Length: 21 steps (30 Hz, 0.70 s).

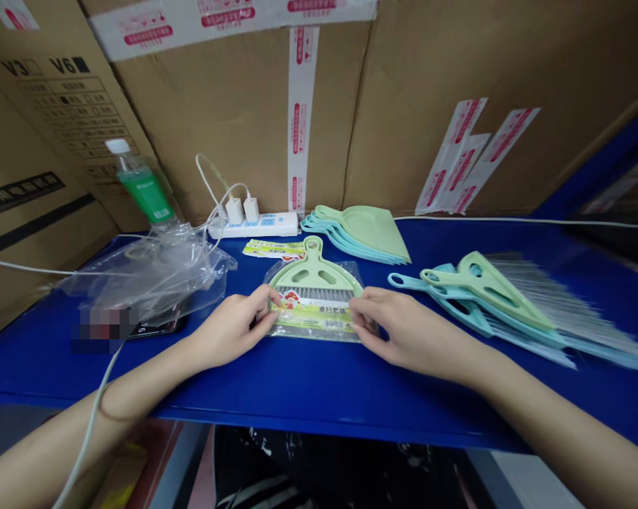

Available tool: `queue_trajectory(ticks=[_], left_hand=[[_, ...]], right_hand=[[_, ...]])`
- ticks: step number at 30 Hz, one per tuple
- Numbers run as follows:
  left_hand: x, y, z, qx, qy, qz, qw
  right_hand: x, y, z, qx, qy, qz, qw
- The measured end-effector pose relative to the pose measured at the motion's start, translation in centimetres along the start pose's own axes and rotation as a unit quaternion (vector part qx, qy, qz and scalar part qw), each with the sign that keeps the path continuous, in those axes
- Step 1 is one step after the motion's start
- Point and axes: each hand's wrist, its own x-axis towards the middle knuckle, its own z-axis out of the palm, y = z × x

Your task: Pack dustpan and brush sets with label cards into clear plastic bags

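A green mini broom and dustpan set [313, 274] lies in a clear plastic bag [315, 326] on the blue table [319, 382]. A yellow printed label card [319, 311] sits across the bag's lower end. My left hand [233, 326] pinches the bag's left edge at the card. My right hand [398, 326] pinches the right edge. Both hands have their fingers closed on the bag.
A stack of green and blue dustpans [361, 233] lies behind. A pile of brooms [510, 304] lies right. Loose plastic bags [149, 276], a green-labelled bottle [138, 185], a power strip [252, 225], spare label cards [274, 249] and cardboard boxes [457, 99] stand left and behind.
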Motion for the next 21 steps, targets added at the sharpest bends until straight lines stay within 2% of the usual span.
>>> queue_trajectory(ticks=[10,16,21], left_hand=[[0.2,0.1,0.9,0.078,0.027,-0.033,0.996],[0.3,0.1,0.9,0.106,0.037,-0.038,0.993],[0.3,0.2,0.5,0.086,0.034,-0.041,0.995]], right_hand=[[0.3,0.1,1.4,-0.090,0.017,0.012,0.996],[0.3,0.0,1.4,-0.078,0.027,0.001,0.997],[0.3,0.1,1.5,-0.066,0.065,0.003,0.996]])
